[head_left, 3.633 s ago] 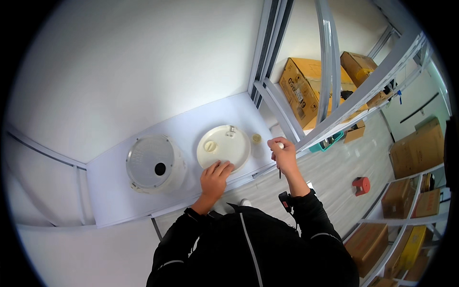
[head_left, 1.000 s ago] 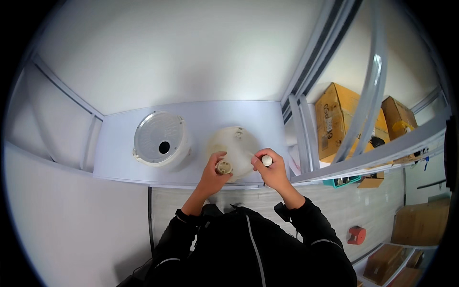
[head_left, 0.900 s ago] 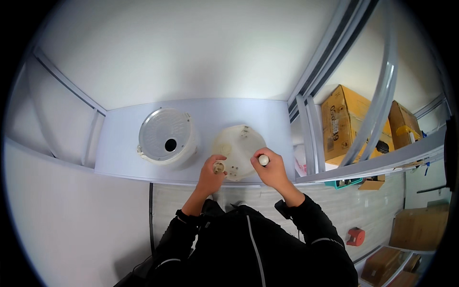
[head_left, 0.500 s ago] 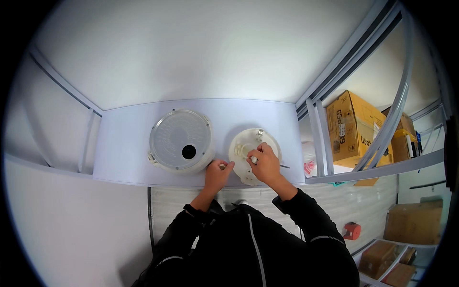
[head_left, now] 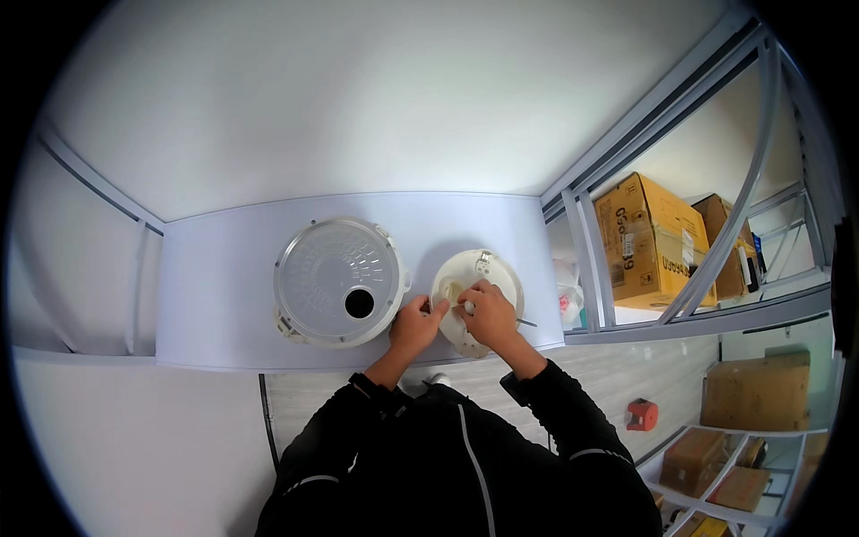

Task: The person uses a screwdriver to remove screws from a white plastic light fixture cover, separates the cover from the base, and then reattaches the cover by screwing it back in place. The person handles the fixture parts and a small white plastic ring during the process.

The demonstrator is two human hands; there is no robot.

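On the white table, a white lid-like cover (head_left: 503, 268) with a rounded tab toward me lies right of centre, its inner parts facing up. Over its middle, my right hand (head_left: 494, 320) pinches a small white round-ended piece (head_left: 470, 307). A thin dark rod (head_left: 528, 323) sticks out right of that hand; whether the hand holds it I cannot tell. My left hand (head_left: 413, 329) is closed at the cover's left edge, its thumb toward the right fingers. Something small and dark shows at its fingertips. Left of it sits a large round white housing (head_left: 400, 309) with a grey disc (head_left: 327, 268).
The grey disc has a round black hole (head_left: 360, 303) near its lower right. Past the right-hand metal frame (head_left: 586, 259) stand cardboard boxes (head_left: 658, 242). A red stool-like object (head_left: 642, 414) is on the floor at lower right.
My left hand has moved right, closer to my right hand and against the cover's edge. The right hand still pinches the white piece. The whole view has shifted slightly.
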